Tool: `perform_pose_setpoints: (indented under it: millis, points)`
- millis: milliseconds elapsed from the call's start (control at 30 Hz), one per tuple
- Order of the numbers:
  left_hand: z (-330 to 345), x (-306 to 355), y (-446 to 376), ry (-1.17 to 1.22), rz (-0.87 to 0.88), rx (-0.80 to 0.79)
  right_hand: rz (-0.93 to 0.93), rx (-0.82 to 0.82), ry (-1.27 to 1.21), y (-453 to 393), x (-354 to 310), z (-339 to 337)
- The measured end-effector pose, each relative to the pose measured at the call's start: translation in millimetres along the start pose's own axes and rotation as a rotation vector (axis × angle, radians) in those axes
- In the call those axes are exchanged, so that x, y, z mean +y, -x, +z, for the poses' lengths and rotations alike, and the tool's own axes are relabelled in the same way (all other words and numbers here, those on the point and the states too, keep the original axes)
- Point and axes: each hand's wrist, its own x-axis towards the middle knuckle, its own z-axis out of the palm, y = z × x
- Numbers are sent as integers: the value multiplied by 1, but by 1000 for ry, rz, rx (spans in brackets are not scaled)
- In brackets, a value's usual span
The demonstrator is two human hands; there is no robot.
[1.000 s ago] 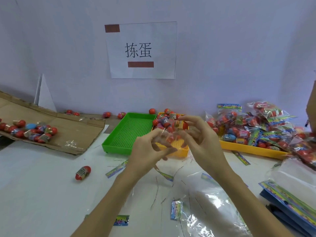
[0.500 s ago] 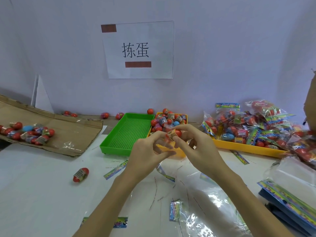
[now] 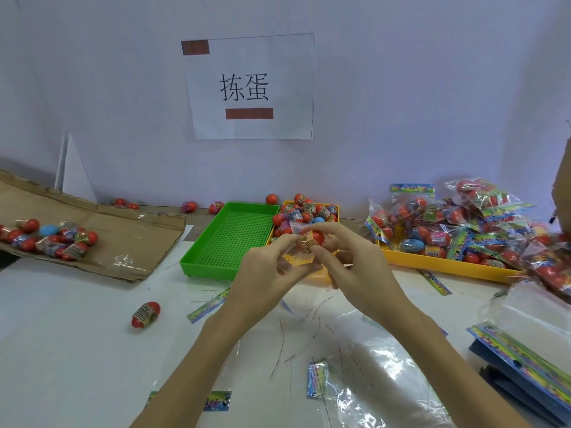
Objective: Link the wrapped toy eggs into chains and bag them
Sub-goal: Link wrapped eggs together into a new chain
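Observation:
A red wrapped toy egg is held in mid-air above the table centre. My right hand pinches it from the right, and my left hand pinches its clear wrapper from the left. Behind my hands, a small yellow tray is heaped with more wrapped eggs. One lone red egg lies on the white table to the left. Clear bags lie flat on the table below my forearms.
A green mesh tray stands left of the yellow one. A cardboard flap at left carries several eggs. A long yellow tray at right holds filled bags. Printed header cards are stacked at the right edge.
Both hands dropped slightly and closed in together. A red egg that was not visible between my fingers one second ago now sits pinched between them.

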Motion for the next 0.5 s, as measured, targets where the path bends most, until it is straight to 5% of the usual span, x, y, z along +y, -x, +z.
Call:
perform_pose_setpoints:
  millis: [300,500]
  points:
    - [0,3,1,80,-5,-9,52,-25,-117,-1,0,-9]
    - [2,0,1,0,-9,-6,28,-184,-35,-1,-2,-17]
